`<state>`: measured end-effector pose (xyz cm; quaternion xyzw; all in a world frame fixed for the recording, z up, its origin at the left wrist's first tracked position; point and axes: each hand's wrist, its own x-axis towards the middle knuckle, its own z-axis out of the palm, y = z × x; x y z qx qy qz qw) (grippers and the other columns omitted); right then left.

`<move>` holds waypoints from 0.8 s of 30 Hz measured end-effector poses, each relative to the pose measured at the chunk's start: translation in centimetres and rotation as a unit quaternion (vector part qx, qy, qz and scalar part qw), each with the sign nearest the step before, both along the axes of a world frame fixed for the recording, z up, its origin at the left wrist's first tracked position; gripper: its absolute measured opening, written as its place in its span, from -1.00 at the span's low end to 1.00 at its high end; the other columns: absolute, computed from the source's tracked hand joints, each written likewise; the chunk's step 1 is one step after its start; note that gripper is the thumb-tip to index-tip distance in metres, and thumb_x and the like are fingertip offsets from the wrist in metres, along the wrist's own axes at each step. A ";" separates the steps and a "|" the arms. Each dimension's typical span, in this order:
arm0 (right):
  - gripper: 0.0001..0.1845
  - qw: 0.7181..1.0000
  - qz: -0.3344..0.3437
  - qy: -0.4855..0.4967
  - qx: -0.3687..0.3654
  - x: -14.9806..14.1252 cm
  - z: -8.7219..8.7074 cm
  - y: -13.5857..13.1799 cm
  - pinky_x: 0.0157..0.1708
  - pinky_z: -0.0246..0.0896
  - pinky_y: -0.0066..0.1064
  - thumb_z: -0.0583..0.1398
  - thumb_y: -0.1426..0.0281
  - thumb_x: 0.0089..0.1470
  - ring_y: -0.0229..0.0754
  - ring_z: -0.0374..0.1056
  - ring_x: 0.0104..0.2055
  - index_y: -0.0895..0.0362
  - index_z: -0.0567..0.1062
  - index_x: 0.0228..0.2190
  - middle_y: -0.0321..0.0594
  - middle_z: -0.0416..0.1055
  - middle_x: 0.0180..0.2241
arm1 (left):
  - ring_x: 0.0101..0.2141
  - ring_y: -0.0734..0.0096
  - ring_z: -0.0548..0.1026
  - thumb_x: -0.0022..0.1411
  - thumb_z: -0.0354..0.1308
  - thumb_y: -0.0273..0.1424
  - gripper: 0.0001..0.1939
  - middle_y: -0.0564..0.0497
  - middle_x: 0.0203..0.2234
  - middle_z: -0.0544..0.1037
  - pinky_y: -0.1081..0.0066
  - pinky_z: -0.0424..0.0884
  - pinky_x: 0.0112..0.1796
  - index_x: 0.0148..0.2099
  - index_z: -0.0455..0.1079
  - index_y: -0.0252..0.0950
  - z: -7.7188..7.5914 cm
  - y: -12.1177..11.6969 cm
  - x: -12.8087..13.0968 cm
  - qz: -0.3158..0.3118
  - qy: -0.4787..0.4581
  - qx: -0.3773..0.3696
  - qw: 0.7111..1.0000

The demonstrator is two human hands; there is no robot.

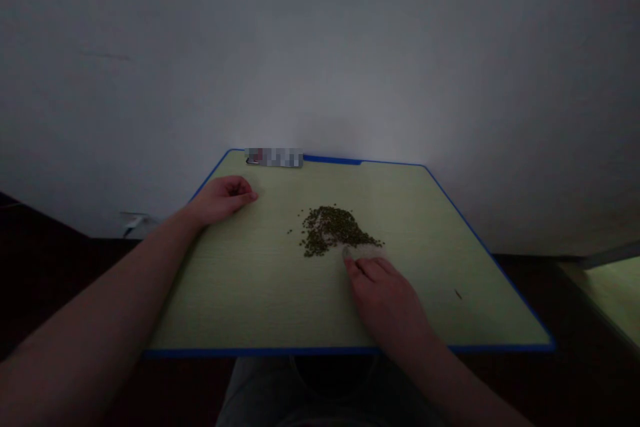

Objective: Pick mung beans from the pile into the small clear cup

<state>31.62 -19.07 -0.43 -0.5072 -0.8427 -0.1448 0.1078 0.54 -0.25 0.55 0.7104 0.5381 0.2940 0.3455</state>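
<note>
Small dark green-brown beans or seeds [340,221] lie in a loose heap on the folding table's pale top [250,293]. Paler patches show among them, too blurred to name. My right hand [387,297] rests at the heap's near edge with its fingers curled in and the index finger and thumb close together. A small pale spot shows at its fingertips; whether that is a held thing, I cannot tell. Left of the heap, my left hand [225,199] lies on the table, loosely closed, apart from the beans, with nothing visible in it.
Blue edging [310,351] runs round the table. At its far left edge lies a flat, pixelated object [275,157], beside a blue strip [333,160]. A thin brown sliver [459,294] is on the right side. The grey wall [320,47] rises behind.
</note>
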 end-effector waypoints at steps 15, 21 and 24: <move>-0.59 0.999 0.036 -0.011 0.004 0.4 -0.2 0.1 -0.17 0.36 -0.25 0.17 0.66 0.04 -0.05 0.38 -0.23 0.34 0.49 -0.03 0.01 0.52 -0.26 | -0.60 0.55 0.20 -0.03 0.21 -0.20 -0.75 0.14 -0.65 0.26 0.48 0.14 -0.56 -0.45 0.31 -0.27 0.5 -0.3 0.3 0.008 0.011 -0.003 1.000; -0.61 0.996 0.086 0.020 0.004 0.7 0.2 -0.5 -0.19 0.38 -0.28 0.17 0.66 0.05 -0.08 0.37 -0.25 0.35 0.49 -0.05 -0.02 0.52 -0.28 | -0.60 0.54 0.22 -0.03 0.21 -0.18 -0.74 0.13 -0.64 0.29 0.47 0.15 -0.56 -0.44 0.32 -0.27 0.1 0.1 0.0 0.004 0.007 -0.004 1.000; -0.64 0.995 0.087 0.043 0.024 1.3 0.1 0.0 -0.15 0.37 -0.27 0.15 0.64 0.07 -0.08 0.37 -0.23 0.34 0.50 -0.06 -0.04 0.52 -0.29 | -0.60 0.54 0.22 -0.03 0.21 -0.18 -0.74 0.13 -0.65 0.29 0.47 0.16 -0.55 -0.44 0.32 -0.27 0.1 0.1 0.1 0.005 0.010 -0.003 1.000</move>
